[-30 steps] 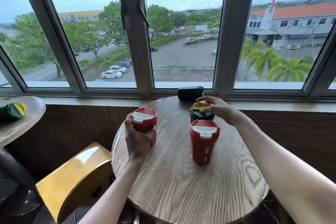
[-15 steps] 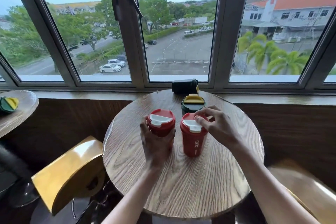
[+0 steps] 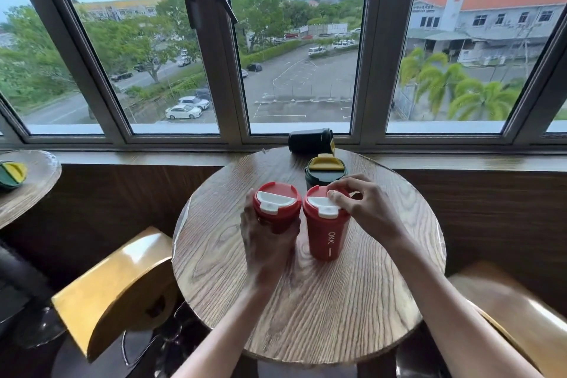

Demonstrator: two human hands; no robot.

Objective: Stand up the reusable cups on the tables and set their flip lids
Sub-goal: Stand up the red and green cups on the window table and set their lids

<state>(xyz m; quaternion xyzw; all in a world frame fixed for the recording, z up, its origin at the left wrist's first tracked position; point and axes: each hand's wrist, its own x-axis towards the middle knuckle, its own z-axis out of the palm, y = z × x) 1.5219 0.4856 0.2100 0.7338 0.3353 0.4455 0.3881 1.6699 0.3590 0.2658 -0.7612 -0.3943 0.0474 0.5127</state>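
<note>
From the head camera, your left hand (image 3: 270,250) is wrapped around the body of the left red cup (image 3: 277,209), fingers closed on it, near the centre of the round table (image 3: 337,310). Your right hand (image 3: 365,209) rests its fingertips (image 3: 333,194) on the white flip lid (image 3: 323,205) of the right red cup (image 3: 326,225); it presses rather than clamps, fingers loosely spread.

Both red cups stand upright, touching or just beside each other, with white flaps that look flat and closed. At twelve o'clock behind them, a green cup (image 3: 325,170) stands upright with its yellow flap raised, so its lid looks unfinished. Further toward twelve, at the table's far edge, a dark cup (image 3: 310,140) lies on its side. At nine o'clock, on a second table (image 3: 27,193), another green-and-yellow cup (image 3: 10,173) lies tipped over. I judge the task roughly half done.

You cannot see inside any cup; contents are hidden by lids.
</note>
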